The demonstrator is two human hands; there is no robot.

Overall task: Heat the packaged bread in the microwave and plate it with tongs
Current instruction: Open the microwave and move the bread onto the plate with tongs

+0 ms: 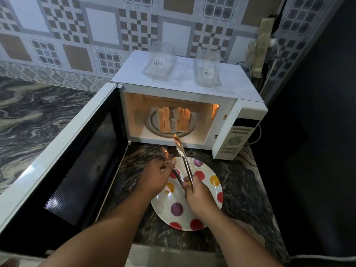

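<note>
— Fingers? 
— My right hand [194, 193] is gripping the tongs [181, 160] near their hinge; my left hand [156, 176] is pinching one arm, tips spread. 
— Plate? 
— The dotted plate [210, 191] is lying bare beneath. 
— Bread? 
— The bread [174, 119] is sitting on the open microwave [192, 89] turntable. I'm judging retrieval is starting: reach in, clamp one slice.

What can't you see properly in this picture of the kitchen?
- Head view: the writing on the microwave buttons is too small to read.
- The labels on the clear boxes on top are too small and blurred.
- Part of the spotted plate is hidden under both hands, left and right, and the tongs.
- The far ends of the bread are hidden behind its near ends.
</note>
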